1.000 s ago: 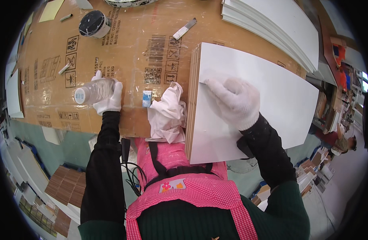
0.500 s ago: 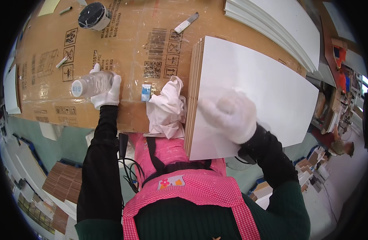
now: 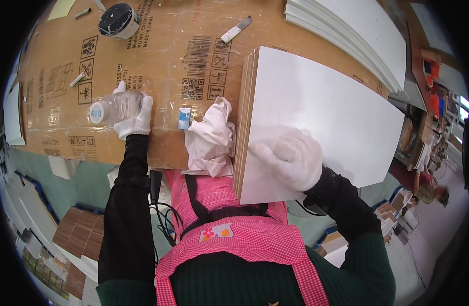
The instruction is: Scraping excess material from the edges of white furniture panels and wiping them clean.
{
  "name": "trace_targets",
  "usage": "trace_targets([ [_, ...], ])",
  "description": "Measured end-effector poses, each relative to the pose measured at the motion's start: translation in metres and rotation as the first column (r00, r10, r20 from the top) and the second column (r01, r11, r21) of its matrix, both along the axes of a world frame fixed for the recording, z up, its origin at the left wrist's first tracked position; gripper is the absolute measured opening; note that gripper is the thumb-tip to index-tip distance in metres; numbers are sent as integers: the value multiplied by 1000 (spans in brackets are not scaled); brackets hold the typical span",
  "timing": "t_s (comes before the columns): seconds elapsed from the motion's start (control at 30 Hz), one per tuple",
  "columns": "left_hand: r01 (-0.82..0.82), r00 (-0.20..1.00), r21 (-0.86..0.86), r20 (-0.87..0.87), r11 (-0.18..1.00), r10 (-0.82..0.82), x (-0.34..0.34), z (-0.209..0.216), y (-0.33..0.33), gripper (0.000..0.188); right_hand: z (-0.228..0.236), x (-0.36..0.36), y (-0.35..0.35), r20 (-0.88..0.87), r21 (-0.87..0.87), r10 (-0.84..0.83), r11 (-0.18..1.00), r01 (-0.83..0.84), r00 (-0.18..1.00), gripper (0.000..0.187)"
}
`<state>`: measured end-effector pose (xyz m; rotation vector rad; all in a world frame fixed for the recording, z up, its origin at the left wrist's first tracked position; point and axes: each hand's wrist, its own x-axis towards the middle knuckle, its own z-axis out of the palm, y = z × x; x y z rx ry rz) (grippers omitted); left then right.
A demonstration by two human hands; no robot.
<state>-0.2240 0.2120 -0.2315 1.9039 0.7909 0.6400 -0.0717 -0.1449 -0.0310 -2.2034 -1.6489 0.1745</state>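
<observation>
My left hand (image 3: 137, 120), in a white glove, is wrapped round a clear plastic bottle (image 3: 119, 106) over the cardboard-covered table. The bottle tilts, its white cap pointing left. On the right, my right hand (image 3: 293, 159), gloved too, rests with curled fingers on the near left part of a white panel (image 3: 336, 107). Whatever lies under those fingers is hidden. This panel tops a stack with brown edges. A crumpled white cloth (image 3: 212, 140) lies between my hands, against the stack's left side. Beside it is a small blue-and-white box (image 3: 184, 118).
A utility knife (image 3: 236, 29) lies beyond the stack. At the far left stands a tub with a dark top (image 3: 117, 21), with short pale sticks (image 3: 77, 79) nearby. More white panels (image 3: 351, 38) are piled at the far right. Someone (image 3: 429, 187) is in the background at right.
My right hand has slid a little toward me across the white panel and looks less blurred. My left hand still holds the bottle in nearly the same place.
</observation>
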Motion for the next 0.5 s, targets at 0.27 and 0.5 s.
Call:
trace_targets([
  [0.27,-5,999,-5,49,1000,6,-5,-10,4,87,-6,25,14,29,24,-121,992,120,992,32],
  [0.5,-23,999,-28,27,999,24,3,-2,-2,86,-14,27,10,56,105,-139,986,133,989,38],
])
